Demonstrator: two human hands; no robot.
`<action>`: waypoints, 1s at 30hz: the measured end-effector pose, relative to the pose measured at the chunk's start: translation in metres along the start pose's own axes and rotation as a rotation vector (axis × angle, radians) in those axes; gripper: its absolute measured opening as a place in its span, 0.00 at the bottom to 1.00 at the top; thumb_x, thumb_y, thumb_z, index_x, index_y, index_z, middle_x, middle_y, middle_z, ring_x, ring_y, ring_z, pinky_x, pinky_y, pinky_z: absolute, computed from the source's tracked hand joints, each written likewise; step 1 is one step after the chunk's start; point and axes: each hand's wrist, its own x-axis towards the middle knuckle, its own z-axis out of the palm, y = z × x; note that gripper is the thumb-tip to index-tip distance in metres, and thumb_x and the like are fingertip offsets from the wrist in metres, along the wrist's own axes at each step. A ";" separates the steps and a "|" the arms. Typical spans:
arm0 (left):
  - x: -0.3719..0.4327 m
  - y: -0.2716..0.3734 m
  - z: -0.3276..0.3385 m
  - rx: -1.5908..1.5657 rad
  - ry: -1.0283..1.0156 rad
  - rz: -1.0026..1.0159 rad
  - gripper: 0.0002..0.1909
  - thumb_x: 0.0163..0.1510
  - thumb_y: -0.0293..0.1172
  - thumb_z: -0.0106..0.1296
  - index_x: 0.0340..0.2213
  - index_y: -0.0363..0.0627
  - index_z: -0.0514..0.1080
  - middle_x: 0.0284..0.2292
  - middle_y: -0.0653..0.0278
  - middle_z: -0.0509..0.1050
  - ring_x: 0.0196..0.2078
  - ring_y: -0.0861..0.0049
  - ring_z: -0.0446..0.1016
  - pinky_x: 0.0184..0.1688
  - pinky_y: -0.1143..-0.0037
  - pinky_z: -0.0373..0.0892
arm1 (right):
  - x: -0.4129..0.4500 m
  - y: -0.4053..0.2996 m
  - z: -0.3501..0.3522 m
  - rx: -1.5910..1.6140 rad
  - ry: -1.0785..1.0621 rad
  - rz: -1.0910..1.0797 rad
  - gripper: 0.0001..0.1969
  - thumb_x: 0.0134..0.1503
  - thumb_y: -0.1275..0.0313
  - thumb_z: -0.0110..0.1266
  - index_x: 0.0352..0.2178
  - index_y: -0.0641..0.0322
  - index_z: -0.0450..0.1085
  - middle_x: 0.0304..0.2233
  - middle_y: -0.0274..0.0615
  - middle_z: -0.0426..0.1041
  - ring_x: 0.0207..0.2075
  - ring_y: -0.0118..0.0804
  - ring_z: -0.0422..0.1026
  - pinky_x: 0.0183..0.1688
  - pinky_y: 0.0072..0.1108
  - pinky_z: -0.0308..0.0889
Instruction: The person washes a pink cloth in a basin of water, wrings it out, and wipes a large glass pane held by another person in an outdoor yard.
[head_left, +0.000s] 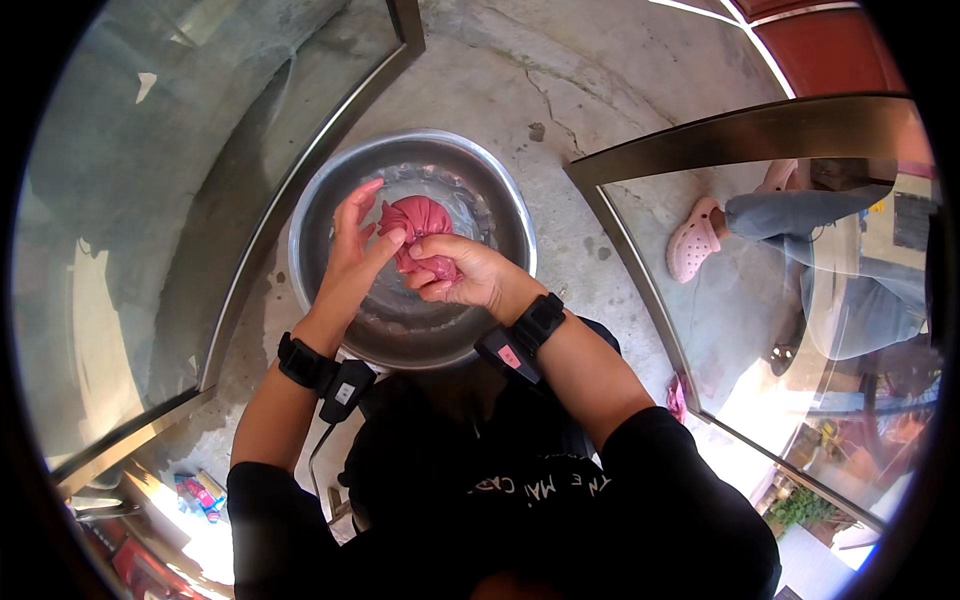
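A wet pink cloth (420, 216), bunched and twisted, is held above a round metal basin (527, 247) with water (386, 296) in it. My right hand (469, 271) grips the cloth's lower part, thumb on top and fingers curled round it. On the other side, my left hand (352, 244) has its fingers raised and spread. Its thumb tip is at the cloth's left edge, and whether it presses on the cloth is hard to tell. Each wrist wears a black strap with a small box attached.
Metal-framed glass doors (259, 247) stand left and right of the basin on a cracked concrete floor (495, 67). Through the right glass (637, 202) show a person's legs in jeans (795, 214) and a pink clog (691, 241). Colourful packets (199, 495) lie at lower left.
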 end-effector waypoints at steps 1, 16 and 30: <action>0.004 0.004 0.001 -0.253 -0.115 -0.147 0.26 0.50 0.36 0.47 0.50 0.46 0.55 0.46 0.58 0.59 0.52 0.68 0.57 0.53 0.73 0.54 | 0.000 0.005 0.001 0.026 -0.069 0.050 0.08 0.48 0.71 0.49 0.29 0.63 0.62 0.22 0.36 0.62 0.17 0.23 0.57 0.14 0.11 0.51; 0.018 -0.056 0.017 -0.161 -0.173 -0.437 0.11 0.45 0.25 0.49 0.15 0.44 0.59 0.15 0.73 0.61 0.17 0.88 0.57 0.18 0.83 0.56 | 0.015 0.034 -0.005 -0.485 0.214 0.092 0.10 0.46 0.66 0.51 0.26 0.59 0.62 0.14 0.29 0.58 0.11 0.18 0.52 0.10 0.09 0.43; 0.006 -0.058 0.023 -0.045 0.073 -0.523 0.10 0.48 0.34 0.50 0.28 0.41 0.65 0.22 0.67 0.64 0.25 0.82 0.63 0.27 0.79 0.63 | 0.010 0.029 -0.017 -1.090 0.261 0.026 0.24 0.43 0.61 0.52 0.39 0.66 0.58 0.30 0.50 0.72 0.26 0.39 0.73 0.26 0.23 0.67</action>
